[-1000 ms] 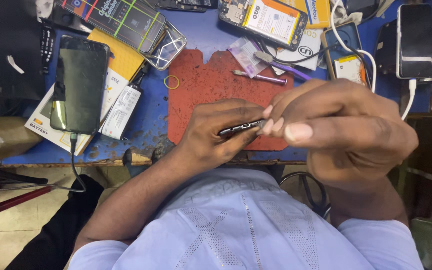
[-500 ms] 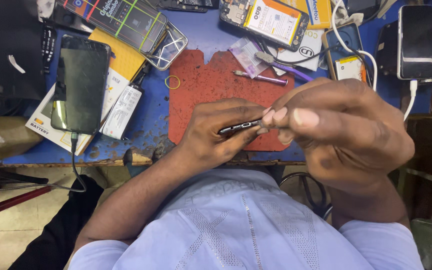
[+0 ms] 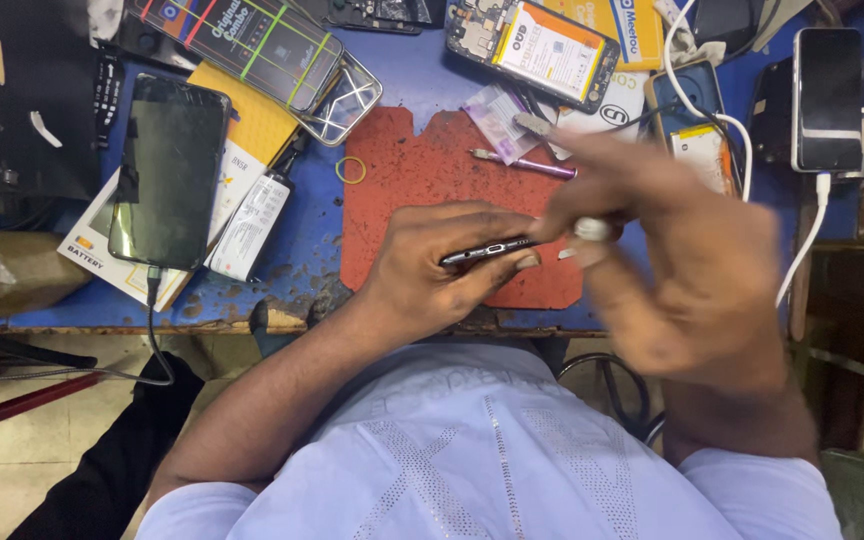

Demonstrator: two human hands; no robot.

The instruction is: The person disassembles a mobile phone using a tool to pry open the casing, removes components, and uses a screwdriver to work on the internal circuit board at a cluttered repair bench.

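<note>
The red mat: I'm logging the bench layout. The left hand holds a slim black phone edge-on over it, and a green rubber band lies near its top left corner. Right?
Nearly. The band is yellow, not green, per the head view. The left hand does hold the phone edge-on over the red mat.

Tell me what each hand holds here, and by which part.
Left hand grips a dark phone edge-on, by its long sides. Right hand is blurred; any hold cannot be told.

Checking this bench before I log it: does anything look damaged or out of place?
Yes. The red mat is worn, ragged at its edges and speckled with dark debris. A phone at the top lies opened, its battery exposed. A yellow rubber band lies loose on the mat. The left hand holds a dark phone edge-on; the right hand is blurred.
</note>
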